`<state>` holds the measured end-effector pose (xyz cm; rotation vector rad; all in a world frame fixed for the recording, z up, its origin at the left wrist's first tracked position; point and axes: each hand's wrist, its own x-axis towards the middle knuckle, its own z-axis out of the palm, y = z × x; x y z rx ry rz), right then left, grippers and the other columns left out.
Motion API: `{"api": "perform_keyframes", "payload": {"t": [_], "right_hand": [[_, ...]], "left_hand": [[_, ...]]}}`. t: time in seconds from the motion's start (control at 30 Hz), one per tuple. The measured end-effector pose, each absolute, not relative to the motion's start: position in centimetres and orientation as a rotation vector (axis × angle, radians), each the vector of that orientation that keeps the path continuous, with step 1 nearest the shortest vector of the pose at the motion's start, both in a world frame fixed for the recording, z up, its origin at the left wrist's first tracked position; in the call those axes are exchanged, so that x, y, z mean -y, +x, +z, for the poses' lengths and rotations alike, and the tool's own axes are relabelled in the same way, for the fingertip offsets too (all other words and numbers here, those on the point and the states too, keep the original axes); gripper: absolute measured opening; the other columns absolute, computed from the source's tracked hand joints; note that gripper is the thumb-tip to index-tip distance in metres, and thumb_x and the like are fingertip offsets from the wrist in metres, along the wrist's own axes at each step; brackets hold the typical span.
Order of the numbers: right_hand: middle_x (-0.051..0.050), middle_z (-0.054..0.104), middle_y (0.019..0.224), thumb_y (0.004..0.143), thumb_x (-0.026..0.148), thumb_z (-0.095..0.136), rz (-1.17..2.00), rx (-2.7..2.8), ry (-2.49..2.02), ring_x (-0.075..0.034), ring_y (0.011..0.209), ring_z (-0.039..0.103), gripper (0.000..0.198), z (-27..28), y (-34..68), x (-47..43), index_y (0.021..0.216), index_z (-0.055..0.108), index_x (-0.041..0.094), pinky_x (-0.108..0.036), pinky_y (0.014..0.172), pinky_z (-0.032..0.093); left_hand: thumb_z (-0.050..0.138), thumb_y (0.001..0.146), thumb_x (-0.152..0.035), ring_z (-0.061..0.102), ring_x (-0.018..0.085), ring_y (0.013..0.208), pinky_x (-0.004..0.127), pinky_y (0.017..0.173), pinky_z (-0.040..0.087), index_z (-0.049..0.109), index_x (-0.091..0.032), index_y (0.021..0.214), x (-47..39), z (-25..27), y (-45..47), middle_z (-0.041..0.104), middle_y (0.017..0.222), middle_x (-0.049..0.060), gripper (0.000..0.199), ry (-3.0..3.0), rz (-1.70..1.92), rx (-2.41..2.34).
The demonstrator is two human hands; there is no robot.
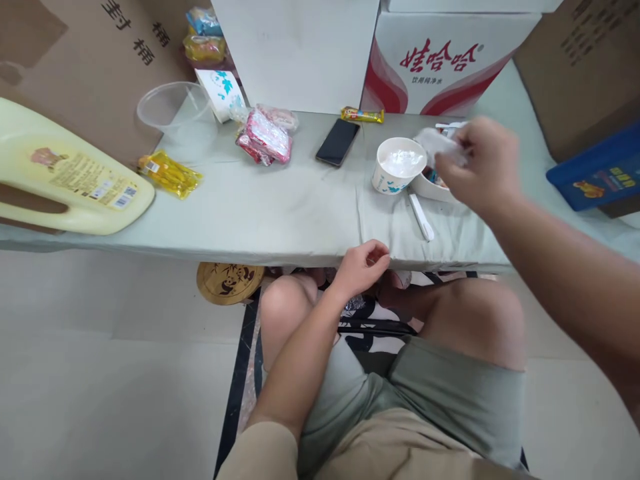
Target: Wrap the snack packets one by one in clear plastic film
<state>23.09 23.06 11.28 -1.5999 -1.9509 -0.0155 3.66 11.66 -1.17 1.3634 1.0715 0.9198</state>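
Observation:
My right hand (483,163) is raised at the right of the table, pinching a crumpled white tissue-like piece (440,145) that is blurred by motion. Just below and left of it stands a white paper cup (393,181) with a blue leaf print and a whitish, shiny filling or lining. A white bowl (437,192) with small coloured items lies partly hidden under the hand. In front of the cup rests a white pen-like stick (421,217). My left hand (363,268) hangs at the table's front edge, fingers loosely curled with a gap to the thumb, nothing visible in it.
On the table are a phone (339,142), a yellow snack stick (363,115), pink wrapped packs (267,137), a yellow packet (170,175), a clear plastic bowl (175,113) and a tipped paper cup (223,93). A pale yellow jug (75,173) stands left. Boxes (453,60) line the back.

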Motion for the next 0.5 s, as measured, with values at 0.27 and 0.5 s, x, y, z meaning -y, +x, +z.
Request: {"api": "perform_keyframes", "payload": {"t": [0.27, 0.5], "right_hand": [[-0.005, 0.068, 0.119, 0.080, 0.005, 0.063, 0.225, 2.436, -1.727, -0.009, 0.112, 0.056, 0.009, 9.2, 18.9, -32.7, 0.071, 0.060, 0.006, -0.021, 0.075, 0.033], [0.013, 0.051, 0.048, 0.061, 0.002, 0.082, 0.610, 2.170, -1.710, 0.001, 0.048, 0.038, 0.016, 6.7, 20.5, -36.4, 0.076, 0.075, 0.007, -0.022, 0.071, 0.037]], "left_hand": [[0.060, 0.084, -0.030, 0.060, 0.014, 0.072, 0.028, 0.073, 0.051, 0.062, -0.020, 0.085, -11.9, -0.8, 3.2, 0.066, 0.077, 0.000, 0.010, 1.316, 0.926, -1.060], [0.058, 0.086, -0.027, 0.061, 0.014, 0.074, 0.029, 0.075, 0.052, 0.063, -0.021, 0.084, -11.6, -0.6, 3.0, 0.068, 0.080, 0.001, 0.008, 1.343, 0.870, -1.061]]}}
